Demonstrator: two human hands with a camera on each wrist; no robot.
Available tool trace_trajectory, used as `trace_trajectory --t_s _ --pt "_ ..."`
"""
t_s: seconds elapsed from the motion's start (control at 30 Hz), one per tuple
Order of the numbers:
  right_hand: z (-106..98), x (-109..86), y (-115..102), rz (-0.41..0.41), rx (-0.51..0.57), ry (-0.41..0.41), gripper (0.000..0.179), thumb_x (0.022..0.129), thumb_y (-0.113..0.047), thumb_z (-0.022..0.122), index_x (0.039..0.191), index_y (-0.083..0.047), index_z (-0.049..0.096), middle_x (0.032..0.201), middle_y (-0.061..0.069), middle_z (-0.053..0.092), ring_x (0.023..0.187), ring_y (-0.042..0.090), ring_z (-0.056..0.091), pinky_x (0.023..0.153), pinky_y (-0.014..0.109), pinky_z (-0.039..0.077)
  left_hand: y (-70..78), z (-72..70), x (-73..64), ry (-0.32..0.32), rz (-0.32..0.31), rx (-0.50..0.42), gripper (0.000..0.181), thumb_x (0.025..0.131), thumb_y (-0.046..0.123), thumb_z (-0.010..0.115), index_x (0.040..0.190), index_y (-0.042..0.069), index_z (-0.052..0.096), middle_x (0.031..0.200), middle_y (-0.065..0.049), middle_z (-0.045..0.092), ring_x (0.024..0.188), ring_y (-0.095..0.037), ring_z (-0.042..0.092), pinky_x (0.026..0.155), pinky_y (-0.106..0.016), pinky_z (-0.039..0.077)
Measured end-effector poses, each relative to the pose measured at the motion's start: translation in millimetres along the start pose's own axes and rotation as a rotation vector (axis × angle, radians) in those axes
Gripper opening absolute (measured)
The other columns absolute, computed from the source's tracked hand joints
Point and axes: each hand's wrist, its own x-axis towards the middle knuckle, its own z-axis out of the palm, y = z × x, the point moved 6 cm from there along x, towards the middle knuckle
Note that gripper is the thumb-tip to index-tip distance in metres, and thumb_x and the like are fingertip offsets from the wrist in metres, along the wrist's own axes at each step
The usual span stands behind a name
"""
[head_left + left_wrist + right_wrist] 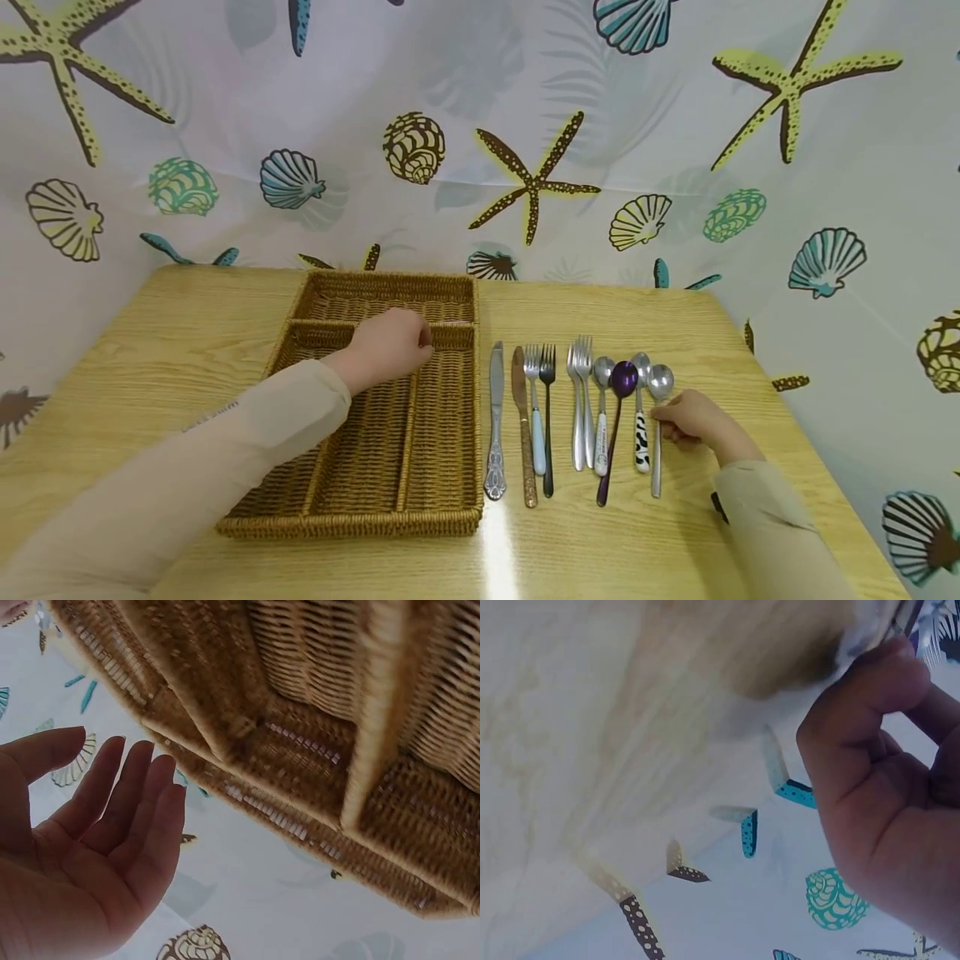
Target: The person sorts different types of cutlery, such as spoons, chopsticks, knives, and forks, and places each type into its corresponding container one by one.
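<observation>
At the right end of a row of cutlery, my right hand (690, 417) pinches the handle of a plain silver spoon (657, 467) that lies on the table. In the right wrist view, thumb and bent forefinger meet at the top edge, where the spoon barely shows. Just left of it lie a spoon with a cow-print handle (642, 446), a dark purple spoon (624, 379) and a white-handled spoon (602, 446). Over the divided wicker basket (348, 525) hovers my left hand (390, 346), holding nothing; its loosely bent fingers (131, 795) show in the left wrist view.
Between basket and spoons lie a silver knife (496, 417), a knife with a brown glittery handle (528, 450), a blue-handled fork (537, 442), a black fork (548, 417) and silver forks (585, 392). A curtain with shells and starfish (532, 183) hangs behind the wooden table (570, 550).
</observation>
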Motion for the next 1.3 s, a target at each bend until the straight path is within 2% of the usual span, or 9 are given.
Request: trace_trajectory --t_s 0.17,0.23,0.4,0.63,0.8,0.93,1.03,1.17,1.3 --pt "-6 -7.8 -7 -0.038 0.037 -0.047 0.03 0.097 -0.014 0.043 0.069 -0.007 0.052 0.057 -0.004 0.049 0.05 0.005 0.044 0.049 0.02 0.039 17.9 8.7 -8.2 -0.033 0.064 -0.114 0.019 0.093 0.019 0.054 0.097 0.008 0.07 0.082 -0.002 0.067 0.061 -0.012 0.055 0.059 -0.028 0.046" --pt "-7 -10.0 -13 -0.056 0.054 -0.065 0.029 0.098 -0.015 0.041 0.071 -0.008 0.05 0.059 -0.004 0.047 0.052 0.005 0.042 0.05 0.021 0.04 24.8 13.1 -11.0 -0.057 0.081 -0.169 0.019 0.093 0.019 0.054 0.096 0.008 0.07 0.075 -0.001 0.064 0.057 -0.011 0.05 0.061 -0.027 0.044" --pt "-3 -14.2 -37 -0.111 0.098 -0.106 0.03 0.1 -0.02 0.04 0.075 -0.009 0.05 0.064 -0.003 0.045 0.054 0.007 0.039 0.053 0.023 0.04 39.6 23.3 -14.2 -0.104 0.1 -0.287 0.021 0.094 0.023 0.056 0.089 0.008 0.07 0.055 0.004 0.049 0.048 -0.009 0.039 0.058 -0.024 0.04" --pt "14 -14.8 -76 -0.178 0.182 -0.138 0.03 0.101 -0.021 0.041 0.075 -0.008 0.05 0.064 -0.003 0.046 0.054 0.007 0.039 0.054 0.024 0.039 55.5 31.7 -11.9 -0.142 0.118 -0.404 0.023 0.094 0.023 0.056 0.085 0.007 0.069 0.049 0.006 0.037 0.044 -0.007 0.031 0.054 -0.022 0.037" --pt "26 -16.8 -104 -0.21 0.198 -0.14 0.029 0.101 -0.021 0.04 0.077 -0.007 0.05 0.065 -0.002 0.046 0.055 0.008 0.039 0.055 0.024 0.038 64.1 39.5 -9.2 -0.157 0.124 -0.417 0.028 0.094 0.024 0.056 0.07 0.012 0.064 0.048 0.006 0.036 0.044 -0.008 0.029 0.053 -0.021 0.036" --pt "36 -18.1 -123 -0.224 0.218 -0.131 0.027 0.101 -0.021 0.042 0.08 -0.006 0.05 0.065 -0.002 0.046 0.055 0.009 0.039 0.054 0.025 0.038 73.3 45.6 -8.5 -0.171 0.131 -0.423 0.037 0.093 0.028 0.058 0.058 0.015 0.054 0.045 0.007 0.033 0.042 -0.007 0.027 0.048 -0.021 0.032" --pt "44 -19.0 -135 -0.241 0.227 -0.134 0.028 0.1 -0.023 0.043 0.08 -0.005 0.052 0.064 -0.002 0.046 0.055 0.009 0.039 0.054 0.024 0.038 80.2 49.3 -8.5 -0.183 0.129 -0.426 0.039 0.092 0.032 0.059 0.057 0.016 0.054 0.044 0.008 0.031 0.04 -0.006 0.025 0.043 -0.021 0.026" --pt "55 -21.1 -151 -0.271 0.237 -0.147 0.03 0.1 -0.024 0.044 0.078 -0.005 0.051 0.063 -0.002 0.046 0.055 0.01 0.039 0.054 0.024 0.038 86.9 50.9 -8.2 -0.176 0.127 -0.43 0.037 0.092 0.033 0.059 0.06 0.014 0.061 0.045 0.008 0.036 0.041 -0.006 0.026 0.041 -0.02 0.025" --pt "62 -24.7 -163 -0.291 0.259 -0.132 0.03 0.099 -0.022 0.046 0.073 -0.007 0.051 0.061 -0.001 0.047 0.054 0.01 0.04 0.053 0.023 0.038 89.0 51.3 -6.1 -0.157 0.122 -0.433 0.032 0.092 0.032 0.06 0.068 0.011 0.068 0.055 0.006 0.053 0.044 -0.006 0.034 0.042 -0.019 0.03"
